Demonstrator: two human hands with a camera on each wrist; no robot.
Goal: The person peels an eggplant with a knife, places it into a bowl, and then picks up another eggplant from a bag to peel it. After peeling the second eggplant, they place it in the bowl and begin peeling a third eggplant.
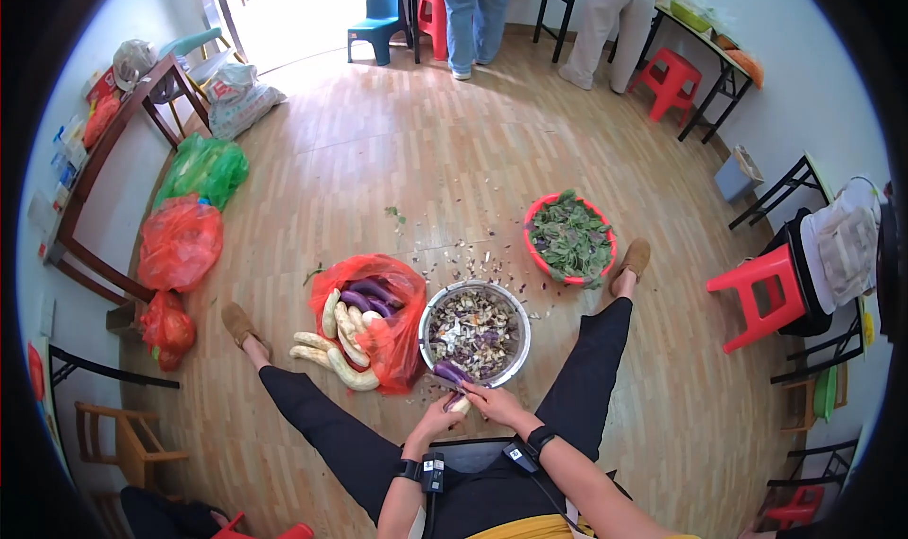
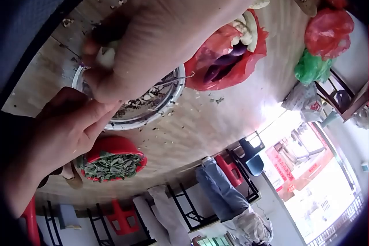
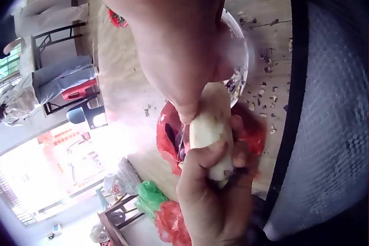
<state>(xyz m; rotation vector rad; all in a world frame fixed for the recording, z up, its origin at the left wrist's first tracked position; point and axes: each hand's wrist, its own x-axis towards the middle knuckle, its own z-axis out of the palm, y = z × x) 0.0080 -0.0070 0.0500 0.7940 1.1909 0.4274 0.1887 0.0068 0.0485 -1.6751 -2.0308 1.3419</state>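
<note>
1. Your left hand [image 1: 437, 416] grips the eggplant [image 3: 212, 119] by its lower end, thumb laid along it.
2. Your right hand [image 1: 494, 402] is curled close against the eggplant, grasping a thin tool [image 2: 185, 77]; its handle is hidden and the hand is blurred in the right wrist view.
3. Both forearms slope inward, so your hands meet low between your spread legs [image 1: 586, 378], at the near rim of the bowl [image 1: 527, 329].
4. The bowl stands on the floor [image 1: 350, 180], with the bag [image 1: 397, 336] touching or just beside it on your left.
5. Purple eggplants [image 1: 371, 296] lie in the bag; pale eggplants [image 1: 352, 373] lie partly in it and partly on the floor.
6. Beyond the bowl to the right sits a basin [image 1: 529, 234] of greens [image 1: 569, 234], near your right shoe [image 1: 635, 258].
7. Farther off, two people [image 1: 473, 14] stand by the far wall, and a stool [image 1: 761, 298] stands to the right.
8. The bowl is round, shiny metal, heaped with ragged white and purple scraps [image 1: 475, 326]; more are strewn around it.
9. The bag is thin, crinkled, see-through red plastic; the eggplant looks smooth, pale and rounded, and the greens leafy.
</note>
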